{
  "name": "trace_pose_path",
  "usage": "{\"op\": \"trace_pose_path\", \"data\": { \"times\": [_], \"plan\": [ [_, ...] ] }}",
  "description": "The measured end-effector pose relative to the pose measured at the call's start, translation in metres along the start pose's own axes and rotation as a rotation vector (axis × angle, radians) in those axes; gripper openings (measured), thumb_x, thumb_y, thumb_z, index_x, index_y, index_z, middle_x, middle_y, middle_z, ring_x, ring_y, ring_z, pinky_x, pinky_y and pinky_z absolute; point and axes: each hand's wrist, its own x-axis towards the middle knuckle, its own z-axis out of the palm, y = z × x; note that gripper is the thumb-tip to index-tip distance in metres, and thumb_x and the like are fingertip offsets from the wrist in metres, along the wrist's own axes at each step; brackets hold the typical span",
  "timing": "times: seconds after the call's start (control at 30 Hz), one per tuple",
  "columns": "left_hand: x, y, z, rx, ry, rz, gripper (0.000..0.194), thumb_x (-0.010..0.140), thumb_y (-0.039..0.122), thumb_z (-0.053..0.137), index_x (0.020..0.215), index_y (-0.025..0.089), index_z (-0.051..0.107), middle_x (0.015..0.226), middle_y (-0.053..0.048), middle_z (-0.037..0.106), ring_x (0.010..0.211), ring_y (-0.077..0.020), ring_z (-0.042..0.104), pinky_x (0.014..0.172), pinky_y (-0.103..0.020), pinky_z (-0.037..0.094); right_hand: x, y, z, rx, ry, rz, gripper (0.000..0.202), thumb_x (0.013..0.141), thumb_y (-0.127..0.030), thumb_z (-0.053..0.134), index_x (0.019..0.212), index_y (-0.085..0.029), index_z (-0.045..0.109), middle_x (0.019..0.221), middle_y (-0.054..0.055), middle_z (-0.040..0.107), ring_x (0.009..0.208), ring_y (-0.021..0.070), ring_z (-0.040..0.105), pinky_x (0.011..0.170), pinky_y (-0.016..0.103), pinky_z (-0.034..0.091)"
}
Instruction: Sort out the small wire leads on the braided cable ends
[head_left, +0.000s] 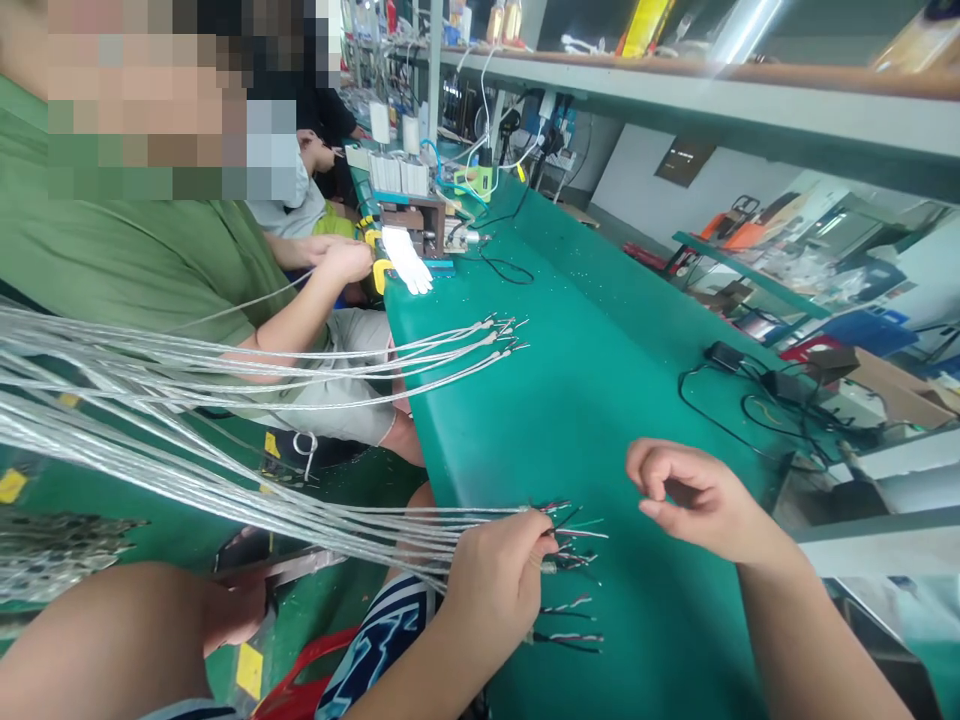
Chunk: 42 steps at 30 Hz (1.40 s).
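Observation:
My left hand [499, 570] is closed around a bundle of silver braided cables [360, 510] at the edge of the green table. Past its fingers fan the stripped cable ends [581, 535], with thin black, white, red and green wires showing. To the right, my right hand [694, 500] hovers over the table with curled fingers and a gap between thumb and fingertips. Nothing shows in it. A second group of braided cables [420, 358] lies farther along, its stripped ends [506, 330] resting on the table.
A co-worker in a green shirt [150, 240] sits at the left, holding a thin cable. Beyond stand a clamped device with a white glove [405, 260] and a green box [476, 180]. Black adapters with cords [780, 385] lie at right, under a long shelf [675, 100].

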Motion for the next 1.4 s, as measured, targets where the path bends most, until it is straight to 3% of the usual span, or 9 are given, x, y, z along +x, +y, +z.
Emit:
{"op": "trace_pose_path", "data": {
  "times": [0.2,0.43,0.63,0.8,1.0,1.13,1.2,1.3,1.4],
  "plan": [
    [-0.001,0.003,0.002,0.035,0.097,-0.132,0.026,0.103,0.032,0.034,0.091,0.022,0.054,0.063,0.001,0.058,0.056,-0.0154,0.055,0.051,-0.025,0.028,0.006,0.001,0.018,0.108,-0.095,0.156,0.031,0.089,-0.05,0.063,0.096,-0.022,0.053,0.09,0.003,0.054,0.078,0.0179,0.046,0.07,0.031,0.04],
    [-0.003,-0.004,0.007,0.003,0.079,-0.102,0.025,0.103,0.03,0.033,0.087,0.022,0.05,0.065,0.0,0.059,0.057,-0.0156,0.055,0.053,-0.025,0.029,0.026,0.004,0.088,0.135,-0.035,0.14,0.043,0.101,-0.051,0.038,0.073,-0.02,0.046,0.072,-0.003,0.045,0.067,0.0139,0.04,0.062,0.028,0.034],
    [-0.004,-0.003,0.006,0.016,0.061,-0.042,0.028,0.102,0.028,0.033,0.077,0.022,0.043,0.064,0.0,0.058,0.055,-0.0152,0.053,0.053,-0.026,0.025,0.024,0.014,0.111,0.113,0.072,0.062,0.051,0.101,-0.053,0.036,0.062,-0.02,0.038,0.065,-0.004,0.037,0.062,0.0134,0.037,0.059,0.029,0.029],
    [-0.005,-0.001,0.006,0.065,0.051,-0.046,0.026,0.102,0.028,0.034,0.08,0.022,0.047,0.068,-0.001,0.061,0.059,-0.0166,0.056,0.055,-0.027,0.026,0.022,0.011,0.111,0.121,0.14,0.088,0.049,0.103,-0.045,0.036,0.061,-0.02,0.039,0.064,-0.003,0.038,0.06,0.0127,0.037,0.058,0.029,0.028],
    [-0.007,-0.003,0.007,0.047,0.055,-0.053,0.023,0.101,0.026,0.033,0.087,0.023,0.051,0.076,-0.001,0.066,0.068,-0.0174,0.06,0.06,-0.026,0.031,0.022,0.008,0.118,0.477,0.267,0.301,0.05,0.101,-0.053,0.034,0.062,-0.022,0.032,0.058,-0.007,0.023,0.056,0.0117,0.018,0.052,0.029,0.018],
    [-0.006,-0.002,0.007,0.058,0.038,-0.084,0.024,0.102,0.027,0.032,0.088,0.023,0.051,0.077,-0.002,0.066,0.068,-0.0176,0.06,0.059,-0.026,0.031,0.027,0.011,0.117,0.236,0.314,0.304,0.051,0.1,-0.052,0.04,0.061,-0.022,0.029,0.06,-0.005,0.026,0.058,0.0121,0.023,0.054,0.029,0.019],
    [-0.006,0.0,0.006,0.057,0.041,-0.105,0.024,0.102,0.028,0.031,0.088,0.023,0.05,0.076,-0.001,0.065,0.067,-0.0175,0.06,0.059,-0.026,0.03,0.027,0.014,0.102,0.111,0.394,0.339,0.051,0.098,-0.053,0.044,0.06,-0.022,0.028,0.061,-0.005,0.026,0.058,0.0123,0.023,0.055,0.03,0.018],
    [-0.004,0.004,0.004,0.06,0.057,-0.134,0.026,0.102,0.028,0.03,0.084,0.023,0.048,0.072,-0.001,0.063,0.063,-0.017,0.058,0.056,-0.027,0.027,0.022,0.017,0.065,0.154,0.699,0.427,0.051,0.097,-0.054,0.044,0.06,-0.023,0.03,0.059,-0.005,0.024,0.057,0.0127,0.02,0.054,0.03,0.019],
    [-0.001,0.007,0.003,0.093,0.026,-0.17,0.028,0.102,0.03,0.03,0.081,0.023,0.046,0.065,0.0,0.059,0.057,-0.0166,0.055,0.053,-0.028,0.021,0.016,0.008,0.035,0.184,0.919,0.354,0.05,0.097,-0.052,0.047,0.06,-0.023,0.032,0.06,-0.005,0.027,0.059,0.0137,0.023,0.055,0.03,0.022]
  ]
}}
